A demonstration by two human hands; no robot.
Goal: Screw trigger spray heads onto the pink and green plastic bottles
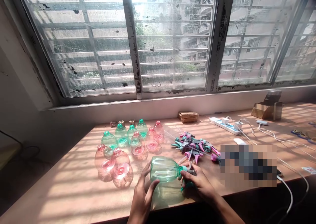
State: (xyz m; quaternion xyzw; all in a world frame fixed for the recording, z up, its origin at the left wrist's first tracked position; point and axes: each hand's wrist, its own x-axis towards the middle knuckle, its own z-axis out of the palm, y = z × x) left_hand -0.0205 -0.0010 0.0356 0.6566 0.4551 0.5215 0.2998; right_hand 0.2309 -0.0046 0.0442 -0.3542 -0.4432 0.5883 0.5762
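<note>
A clear green spray bottle [164, 169] lies sideways in the air above the table's front edge, its neck pointing right. Around its base end wraps my left hand [143, 191], thumb below and fingers behind. My right hand [197, 181] is closed on the trigger spray head [185, 171] at the bottle's neck; the head is grey and green, partly hidden by my fingers. Beyond them stand several open-necked bottles, green ones [120, 135] and pink ones [121, 166]. To their right lies a heap of loose trigger spray heads [192, 145] in pink, teal and grey.
A white power strip [225, 126] with chargers and cables lies at the back right. A brown cardboard box [188, 116] sits by the window wall, an open carton [267, 109] farther right. A blurred patch [248, 165] covers something near the front edge at right.
</note>
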